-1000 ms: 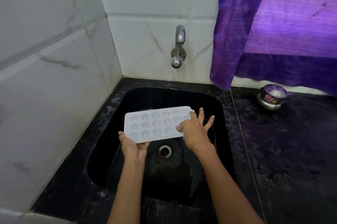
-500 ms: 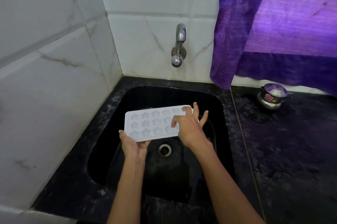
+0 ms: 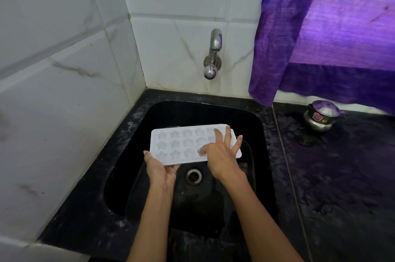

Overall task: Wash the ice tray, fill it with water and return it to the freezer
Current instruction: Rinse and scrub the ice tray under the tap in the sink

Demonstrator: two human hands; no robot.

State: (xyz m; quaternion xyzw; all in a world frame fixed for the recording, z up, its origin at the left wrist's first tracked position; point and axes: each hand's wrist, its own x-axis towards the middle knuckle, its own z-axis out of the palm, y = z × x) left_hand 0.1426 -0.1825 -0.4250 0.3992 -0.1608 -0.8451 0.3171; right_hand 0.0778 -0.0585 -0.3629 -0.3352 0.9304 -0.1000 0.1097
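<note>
A white ice tray [image 3: 181, 144] with star and flower shaped cells is held level over the black sink [image 3: 252, 125]. My left hand [image 3: 159, 168] grips its near left corner from below, thumb on the rim. My right hand [image 3: 222, 155] lies on top of the tray's right part with fingers spread; its thumb presses into a cell in the near row. The steel tap [image 3: 213, 54] on the tiled wall stands above and behind the tray, and no water runs from it. The sink drain [image 3: 194, 176] shows just below the tray.
White marble tiles close the left side and the back. A purple curtain [image 3: 320, 33] hangs at the right over the black counter [image 3: 342, 187]. A small steel pot with a lid [image 3: 322, 115] stands at the counter's back right.
My right hand has slid left over the tray's cells, its thumb now rubbing the near row. The tray and my left hand have barely shifted.
</note>
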